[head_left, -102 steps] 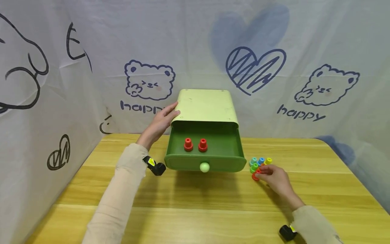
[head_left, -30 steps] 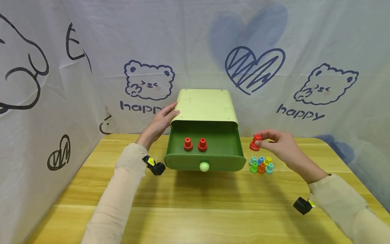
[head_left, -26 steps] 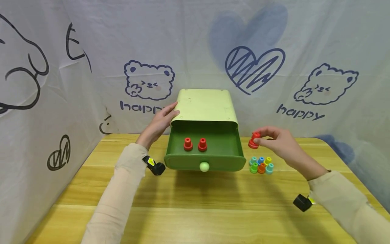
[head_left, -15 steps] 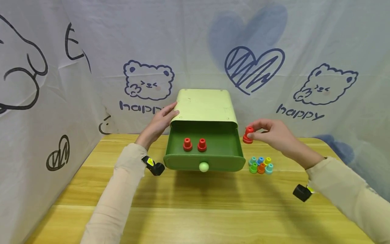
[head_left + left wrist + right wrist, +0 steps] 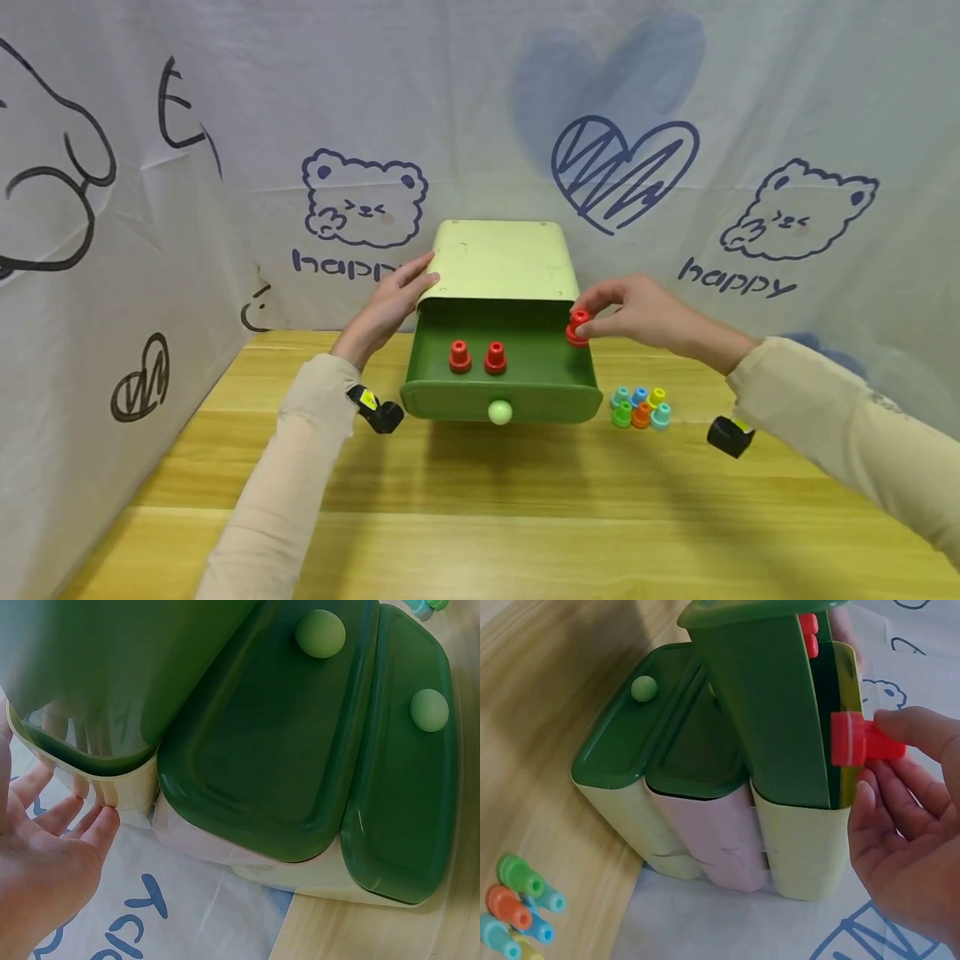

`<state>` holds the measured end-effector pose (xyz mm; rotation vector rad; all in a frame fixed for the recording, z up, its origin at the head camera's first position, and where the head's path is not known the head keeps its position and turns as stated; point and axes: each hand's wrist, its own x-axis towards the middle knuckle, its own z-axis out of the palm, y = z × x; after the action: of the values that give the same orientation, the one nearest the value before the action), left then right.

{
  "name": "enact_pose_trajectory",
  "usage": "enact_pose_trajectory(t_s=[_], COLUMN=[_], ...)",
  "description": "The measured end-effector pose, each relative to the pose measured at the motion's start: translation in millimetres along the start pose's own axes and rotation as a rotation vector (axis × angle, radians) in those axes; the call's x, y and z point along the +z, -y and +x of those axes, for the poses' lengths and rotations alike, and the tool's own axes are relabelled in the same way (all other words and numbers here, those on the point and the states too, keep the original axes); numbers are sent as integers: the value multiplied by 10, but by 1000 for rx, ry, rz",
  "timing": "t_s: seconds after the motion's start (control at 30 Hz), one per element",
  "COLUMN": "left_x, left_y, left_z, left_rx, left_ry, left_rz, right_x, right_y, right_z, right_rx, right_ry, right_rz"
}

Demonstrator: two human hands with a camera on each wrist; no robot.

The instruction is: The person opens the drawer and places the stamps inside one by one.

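Note:
In the head view, a light yellow-green cabinet stands with its green top drawer pulled out. Two red plastic pegs, a left one and a right one, stand upright inside. My left hand rests against the cabinet's upper left side, fingers extended. Thumb and fingers of my right hand pinch a third red peg at its narrow end, overlapping the drawer's right wall. In the right wrist view, this held peg points its wide base toward the drawer opening.
Right of the drawer, several small pegs stand grouped on the wooden table, among them a green peg and an orange peg. Two lower drawers with round knobs are closed. A printed cloth hangs close behind.
My right hand took the red peg from beside the group, lifted it, and carried it leftward to the drawer's right wall. The left hand stays on the cabinet.

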<state>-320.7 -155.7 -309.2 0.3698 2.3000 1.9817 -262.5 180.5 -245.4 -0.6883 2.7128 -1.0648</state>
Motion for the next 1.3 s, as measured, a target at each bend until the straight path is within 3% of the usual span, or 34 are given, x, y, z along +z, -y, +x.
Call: enact_pose_trajectory(t_s=[0.47, 1.0, 1.3], left_x=[29, 19, 18], left_y=[-3, 17, 0], left_z=[19, 19, -2], left_rx=[3, 8, -2], left_ry=[-3, -7, -12], left_rz=[-5, 3, 1], right_x=[133, 294, 387], right_y=[134, 189, 185], right_z=[179, 238, 340], right_rx=[-49, -14, -38], right_ry=[113, 151, 160], right_rz=[-27, 38, 85])
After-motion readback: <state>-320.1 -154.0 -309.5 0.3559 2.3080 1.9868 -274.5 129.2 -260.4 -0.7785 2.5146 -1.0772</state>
